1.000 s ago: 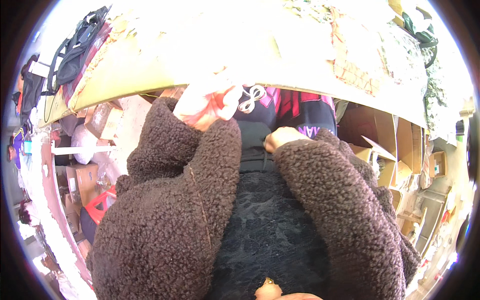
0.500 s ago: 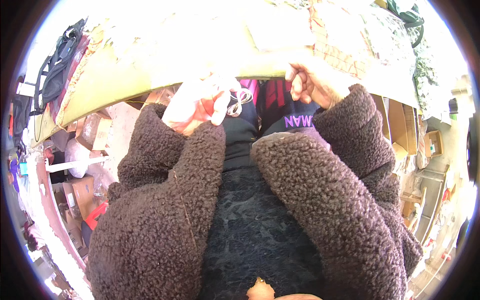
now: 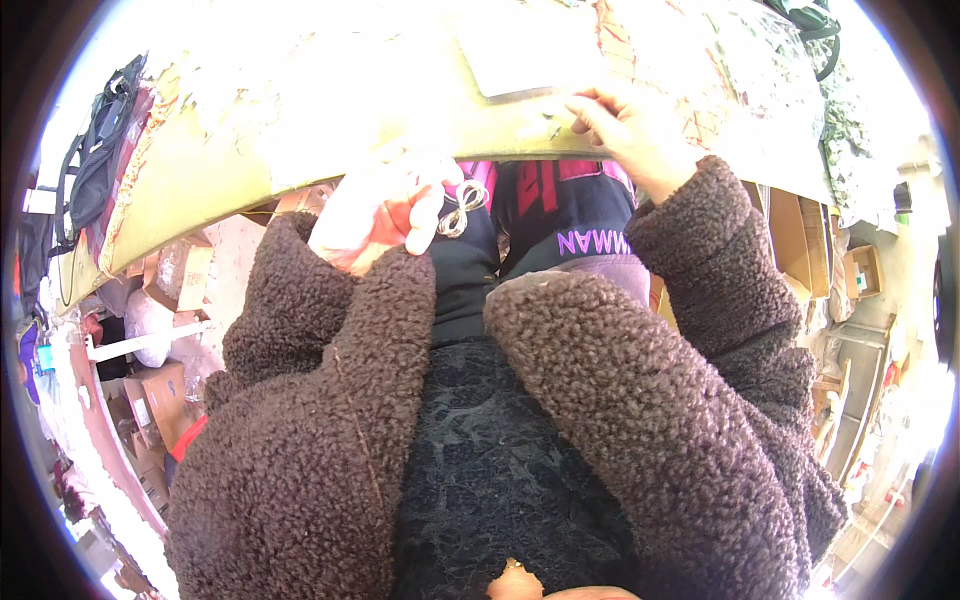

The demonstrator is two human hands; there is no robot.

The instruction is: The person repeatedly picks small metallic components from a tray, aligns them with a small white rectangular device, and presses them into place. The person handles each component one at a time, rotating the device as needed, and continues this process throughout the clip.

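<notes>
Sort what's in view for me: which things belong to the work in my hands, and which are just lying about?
Likely in the work:
- pale coiled cord, in your left hand
- yellow table, its edge by both hands
- perhaps the pale flat item near your right hand, washed out by glare

Seemingly lying about:
- black strapped bag
- cardboard box at left
- open box at right

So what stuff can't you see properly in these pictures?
All in the head view, now:
- Left hand: glare washes it out, so its exact grip on the white cord is unclear.
- Right hand: glare hides whether its fingertips touch the table.
- Pale flat thing: too bright to tell what it is.
- Green thing: cut off by the top edge.
- Brown box: partly behind the right sleeve.
</notes>
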